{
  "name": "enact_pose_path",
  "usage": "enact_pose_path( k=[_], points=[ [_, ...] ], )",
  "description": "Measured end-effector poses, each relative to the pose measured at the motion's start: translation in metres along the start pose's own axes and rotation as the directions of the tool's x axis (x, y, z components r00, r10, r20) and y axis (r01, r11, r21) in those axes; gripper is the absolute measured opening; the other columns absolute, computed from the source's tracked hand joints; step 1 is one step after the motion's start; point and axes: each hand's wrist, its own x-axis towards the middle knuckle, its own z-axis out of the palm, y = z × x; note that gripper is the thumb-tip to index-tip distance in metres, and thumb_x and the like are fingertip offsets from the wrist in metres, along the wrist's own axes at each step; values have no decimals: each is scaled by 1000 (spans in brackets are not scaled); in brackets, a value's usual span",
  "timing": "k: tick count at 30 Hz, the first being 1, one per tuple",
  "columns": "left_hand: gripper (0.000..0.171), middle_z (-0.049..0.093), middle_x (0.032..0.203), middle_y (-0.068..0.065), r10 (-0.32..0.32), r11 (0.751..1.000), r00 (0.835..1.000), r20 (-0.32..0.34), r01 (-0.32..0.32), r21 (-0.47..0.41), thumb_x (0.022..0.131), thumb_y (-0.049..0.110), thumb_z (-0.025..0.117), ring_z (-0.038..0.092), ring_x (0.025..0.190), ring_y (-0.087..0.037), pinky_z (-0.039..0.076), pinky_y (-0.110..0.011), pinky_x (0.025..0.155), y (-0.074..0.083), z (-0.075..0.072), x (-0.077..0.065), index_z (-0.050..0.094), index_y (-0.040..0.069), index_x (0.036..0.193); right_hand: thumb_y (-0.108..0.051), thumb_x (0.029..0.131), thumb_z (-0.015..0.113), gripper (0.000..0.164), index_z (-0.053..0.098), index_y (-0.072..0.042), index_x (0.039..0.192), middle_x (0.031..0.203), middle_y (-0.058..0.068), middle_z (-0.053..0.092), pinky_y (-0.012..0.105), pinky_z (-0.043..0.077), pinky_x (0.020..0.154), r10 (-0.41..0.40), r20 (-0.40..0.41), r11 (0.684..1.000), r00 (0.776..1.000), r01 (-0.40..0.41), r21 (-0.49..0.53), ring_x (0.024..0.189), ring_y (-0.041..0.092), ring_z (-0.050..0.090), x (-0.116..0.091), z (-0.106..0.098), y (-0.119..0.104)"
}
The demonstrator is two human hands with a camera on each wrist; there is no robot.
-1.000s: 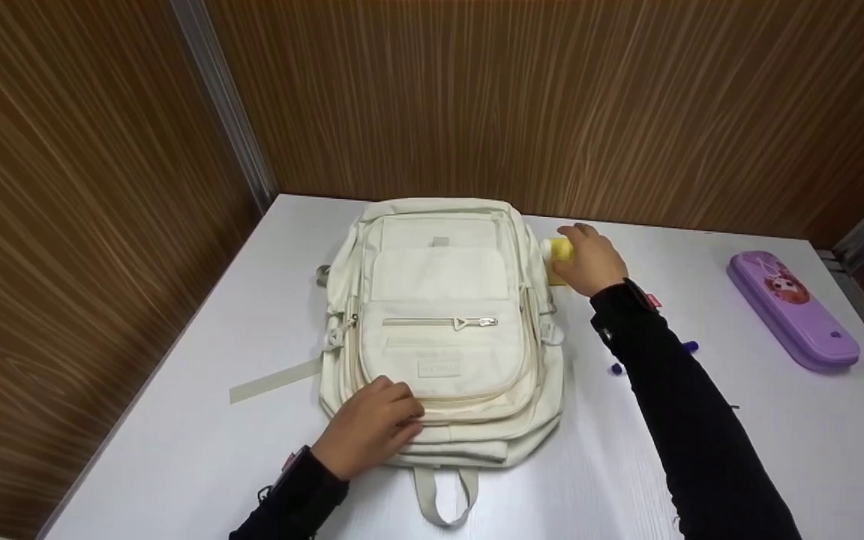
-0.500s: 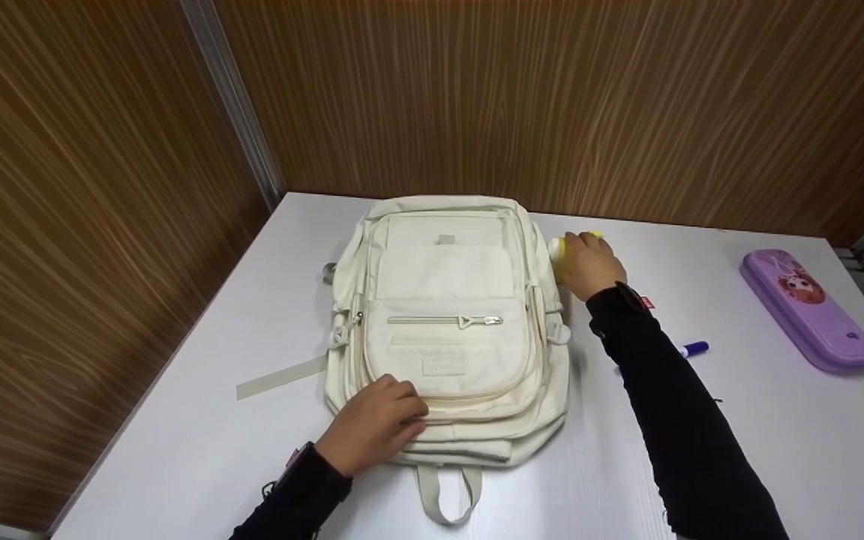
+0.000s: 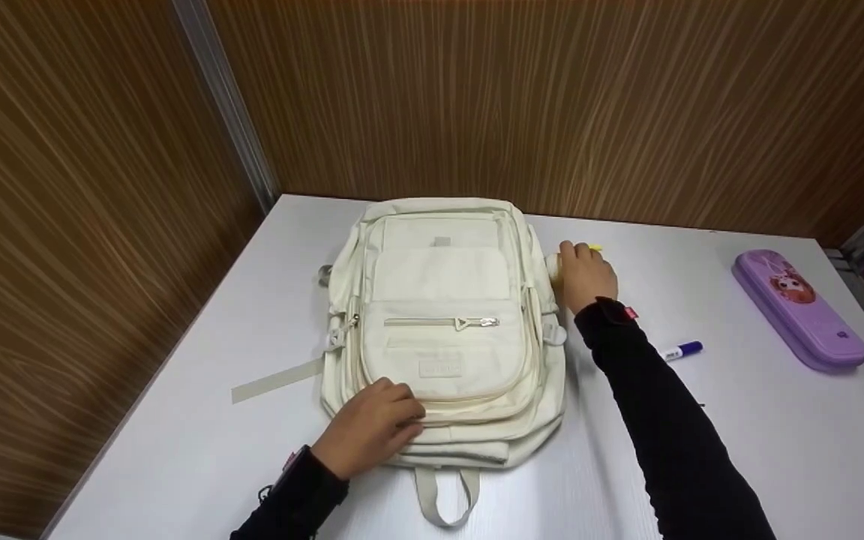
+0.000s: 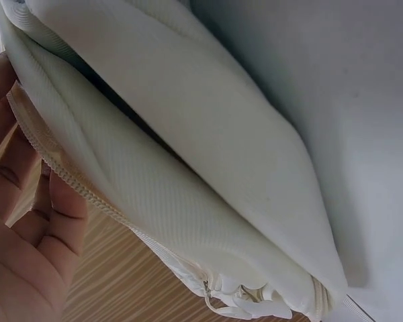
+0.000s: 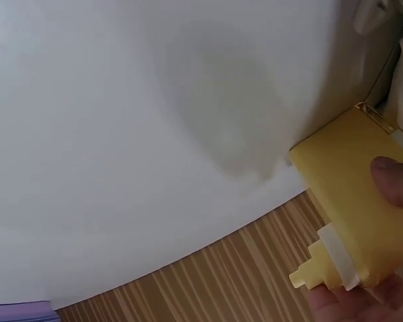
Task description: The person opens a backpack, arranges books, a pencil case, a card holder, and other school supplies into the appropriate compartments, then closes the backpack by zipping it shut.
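A cream backpack [image 3: 443,277] lies flat, its front zip pocket facing up. My left hand [image 3: 372,427] holds the zippered edge at the backpack's lower end; in the left wrist view, thumb and fingers are around that zipper edge [image 4: 74,184], beside a dark gap between fabric layers. Just off the backpack's right upper side, my right hand [image 3: 589,277] grips a yellow bottle-like container [image 5: 349,188] with a white band and a stepped yellow tip. The head view shows little of it, since the hand covers most.
A blue-capped marker [image 3: 683,351] lies right of the backpack, partly behind my right forearm. Farther right is a purple pencil case [image 3: 799,311]. A loose strap [image 3: 274,381] sticks out left. Wood-grain panels [image 3: 552,105] stand behind and to the left of the white table [image 3: 192,420].
My right hand has closed round the yellow container and moved slightly toward me. The right forearm has shifted left, uncovering more of the marker. The left hand stays in place.
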Motion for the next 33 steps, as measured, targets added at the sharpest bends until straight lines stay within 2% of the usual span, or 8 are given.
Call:
enact_pose_path(
  k=[7, 11, 14, 16, 21, 29, 33],
  points=[
    [10, 63, 87, 6, -5, 1000, 1000, 18, 5, 14, 83, 23, 74, 53, 78, -11, 46, -26, 71, 0, 1, 0, 70, 17, 91, 4, 84, 63, 39, 50, 5, 120, 112, 27, 56, 57, 52, 75, -29, -8, 998, 1000, 28, -52, 91, 48, 60, -10, 1, 7],
    [10, 63, 88, 6, -8, 1000, 1000, 23, 8, 29, 85, 23, 73, 54, 77, -11, 46, -27, 71, 0, 1, 1, 71, 17, 92, -11, 84, 72, 44, 51, 5, 118, 111, 29, 55, 58, 51, 72, -16, -2, 1000, 1000, 16, -15, 88, 50, 59, -15, -2, 13],
    [10, 64, 87, 6, -19, 999, 999, 30, 18, 36, 86, 24, 71, 54, 76, -11, 47, -27, 70, 0, 1, 3, 71, 17, 93, -23, 86, 72, 46, 52, 5, 117, 109, 30, 56, 59, 50, 69, 0, -12, 1000, 1000, 1, 29, 83, 50, 59, -18, -7, 18],
    [10, 64, 87, 5, -31, 999, 999, 40, 30, 35, 88, 24, 70, 54, 77, -12, 47, -27, 70, 0, 0, 4, 72, 16, 94, -23, 86, 73, 48, 52, 4, 119, 110, 30, 56, 59, 50, 69, 2, -19, 999, 1000, 0, 54, 81, 50, 59, -22, -12, 20],
    [10, 64, 86, 4, -57, 998, 997, 53, 55, 32, 91, 24, 67, 56, 77, -12, 48, -27, 70, 0, -2, 9, 71, 16, 94, -8, 84, 70, 44, 52, 0, 123, 112, 27, 56, 57, 51, 70, -53, -53, 996, 997, 57, 74, 82, 48, 61, -33, -29, 23],
    [8, 59, 84, 3, -106, 994, 994, 28, 106, 28, 93, 20, 64, 55, 75, -14, 48, -28, 66, 2, -5, 17, 64, 14, 90, -8, 79, 78, 55, 50, -5, 126, 115, 22, 56, 54, 53, 80, -111, -87, 986, 990, 121, 112, 93, 42, 62, -57, -59, 14],
    [7, 58, 85, 3, -126, 992, 992, 29, 125, 10, 94, 19, 62, 53, 76, -14, 49, -27, 67, 4, -10, 22, 63, 12, 93, -8, 77, 80, 57, 52, -7, 125, 114, 19, 57, 52, 53, 79, -156, -123, 976, 980, 171, 131, 91, 39, 62, -73, -72, 8]
  ],
)
